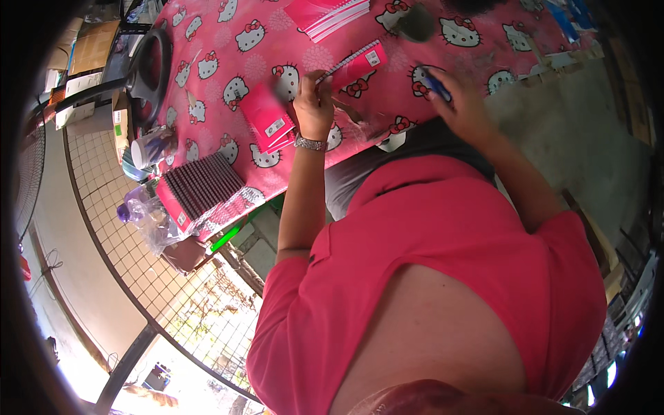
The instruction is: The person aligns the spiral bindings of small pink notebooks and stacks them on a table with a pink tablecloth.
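Observation:
My left hand (315,107), with a metal watch on its wrist, is closed at the spiral edge of a small red notebook (358,67). The notebook lies tilted on the pink patterned tablecloth (207,66). My right hand (467,107) is closed on a slim dark blue tool (438,86), held apart from the notebook to its right; its exact kind is not clear. Just left of my left hand lies a small pile of red notebooks (263,114). A larger row of spiral-bound notebooks (200,185) stands at the table's left corner.
At the far side is a stack of red notebooks (330,17), with a dark round object (416,24) beside it. A black ring-shaped frame (151,76) and a white tub (142,153) line the left edge. Clear plastic wrapping (155,225) hangs by the left corner near a wire grille (128,228).

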Demonstrator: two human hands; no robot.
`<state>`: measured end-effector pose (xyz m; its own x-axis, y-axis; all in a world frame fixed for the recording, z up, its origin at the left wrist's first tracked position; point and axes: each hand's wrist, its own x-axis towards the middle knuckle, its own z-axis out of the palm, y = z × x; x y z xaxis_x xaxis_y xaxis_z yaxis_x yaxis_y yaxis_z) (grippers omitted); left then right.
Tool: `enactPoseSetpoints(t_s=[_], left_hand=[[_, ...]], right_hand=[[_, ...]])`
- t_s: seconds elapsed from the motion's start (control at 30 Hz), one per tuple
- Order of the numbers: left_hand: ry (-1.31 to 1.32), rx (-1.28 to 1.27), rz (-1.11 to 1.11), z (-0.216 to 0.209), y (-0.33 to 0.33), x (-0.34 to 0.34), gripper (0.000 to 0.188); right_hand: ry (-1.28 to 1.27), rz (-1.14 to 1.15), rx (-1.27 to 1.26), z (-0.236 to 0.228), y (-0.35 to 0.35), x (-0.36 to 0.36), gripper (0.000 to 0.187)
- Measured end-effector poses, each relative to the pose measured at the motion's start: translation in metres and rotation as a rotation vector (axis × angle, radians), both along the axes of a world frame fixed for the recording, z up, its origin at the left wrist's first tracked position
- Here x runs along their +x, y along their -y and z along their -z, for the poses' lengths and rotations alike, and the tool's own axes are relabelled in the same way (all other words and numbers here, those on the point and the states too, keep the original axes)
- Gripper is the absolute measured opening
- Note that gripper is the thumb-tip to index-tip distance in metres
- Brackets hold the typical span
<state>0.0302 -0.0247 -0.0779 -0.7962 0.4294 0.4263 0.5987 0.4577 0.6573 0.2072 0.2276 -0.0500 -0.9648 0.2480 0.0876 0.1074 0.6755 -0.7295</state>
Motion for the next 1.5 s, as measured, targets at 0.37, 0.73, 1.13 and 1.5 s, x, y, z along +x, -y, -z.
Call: enactPoseSetpoints(t_s=[0.37,0.73,1.13,1.5], left_hand=[[-0.039,0.014,-0.023,0.006,0.005,-0.004,0.022],[0.102,0.106,-0.044,0.016,0.009,0.001,0.019],[0.153,0.225,-0.076,-0.004,0.011,0.017,0.019],[0.144,-0.371,-0.808,-0.021,0.142,0.025,0.034]], right_hand=[[-0.283,-0.296,0.052,-0.03,0.075,-0.063,0.055],[-0.29,-0.259,0.248,-0.029,0.085,-0.071,0.054],[0.086,-0.343,-0.479,-0.02,0.088,-0.078,0.05],[-0.278,-0.115,0.323,0.008,-0.016,-0.059,0.036]])
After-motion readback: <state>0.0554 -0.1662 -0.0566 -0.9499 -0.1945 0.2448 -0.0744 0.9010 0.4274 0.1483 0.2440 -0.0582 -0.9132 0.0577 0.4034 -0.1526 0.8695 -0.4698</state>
